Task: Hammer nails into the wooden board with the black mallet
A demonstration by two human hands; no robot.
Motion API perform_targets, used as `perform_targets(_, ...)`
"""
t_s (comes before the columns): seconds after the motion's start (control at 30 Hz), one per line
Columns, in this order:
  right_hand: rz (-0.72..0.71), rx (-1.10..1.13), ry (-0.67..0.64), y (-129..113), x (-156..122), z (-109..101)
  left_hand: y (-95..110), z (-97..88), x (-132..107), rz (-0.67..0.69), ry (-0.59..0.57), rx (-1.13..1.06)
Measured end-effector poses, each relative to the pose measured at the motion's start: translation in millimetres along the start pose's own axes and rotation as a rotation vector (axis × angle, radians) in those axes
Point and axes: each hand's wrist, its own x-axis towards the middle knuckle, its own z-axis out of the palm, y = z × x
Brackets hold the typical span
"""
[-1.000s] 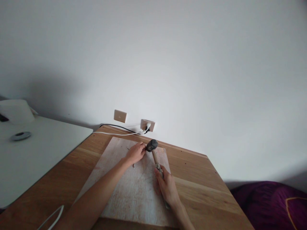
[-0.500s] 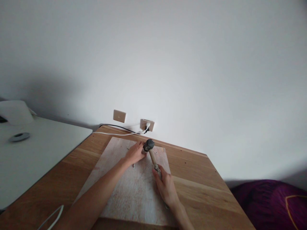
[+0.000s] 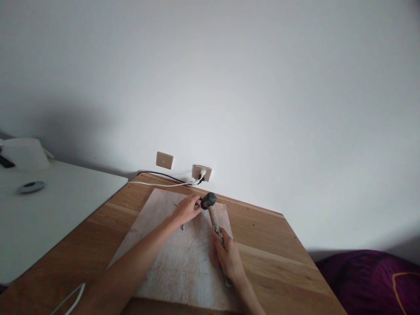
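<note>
In the head view, the left arm stretches in from seven o'clock, its left hand aimed toward one o'clock with the back upward; its fingers bend close together, though I cannot tell whether they pinch anything; the right arm slants in from five o'clock, and the right hand wraps its fingers round the hammer; the hammer's dark head is just beside the left hand, at its two o'clock, above the board on the table.
</note>
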Motion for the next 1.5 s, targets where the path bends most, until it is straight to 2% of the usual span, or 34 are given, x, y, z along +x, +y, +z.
perform_targets(0.1, 0.001, -0.008, 0.001, 0.5, -0.2, -0.2, -2.9, -11.3, 6.2, 0.060, 0.037, -0.107)
perform_targets(0.17, 0.011, -0.013, -0.002, 0.5, -0.2, -0.4, -8.2, -25.0, 6.9, 0.088, -0.002, -0.130)
perform_targets(0.33, 0.032, -0.002, -0.026, -1.2, 0.0, -1.4, -25.0, -63.0, -6.8, 0.172, -0.295, 0.002)
perform_targets(0.43, 0.020, -0.004, -0.018, -2.5, 0.0, -2.2, -27.5, -74.1, -16.7, 0.236, -0.423, 0.168)
perform_targets(0.57, 0.001, -0.012, -0.011, -3.0, -0.3, -2.8, -20.4, -74.7, -21.9, 0.260, -0.470, 0.291)
perform_targets(0.7, 0.022, -0.021, -0.028, -0.9, -0.4, -2.3, -15.2, -73.2, -20.5, 0.253, -0.425, 0.314)
perform_targets(0.83, 0.000, -0.016, -0.017, 1.9, -0.3, -0.9, -16.8, -73.3, -16.9, 0.246, -0.410, 0.348)
perform_targets(1.03, 0.007, -0.024, -0.019, 1.0, -0.9, -1.6, -21.2, -67.0, -13.1, 0.227, -0.447, 0.381)
perform_targets(1.23, 0.009, -0.007, -0.050, -5.2, -0.6, -4.6, -21.7, -65.1, -6.9, 0.194, -0.427, 0.347)
perform_targets(1.37, 0.020, -0.010, -0.054, -3.9, -0.4, -3.9, -21.0, -62.8, 4.0, 0.154, -0.357, 0.238)
perform_targets(1.5, 0.006, -0.019, -0.034, -0.9, -0.1, -2.7, -20.6, -53.3, 13.2, 0.156, -0.356, 0.130)
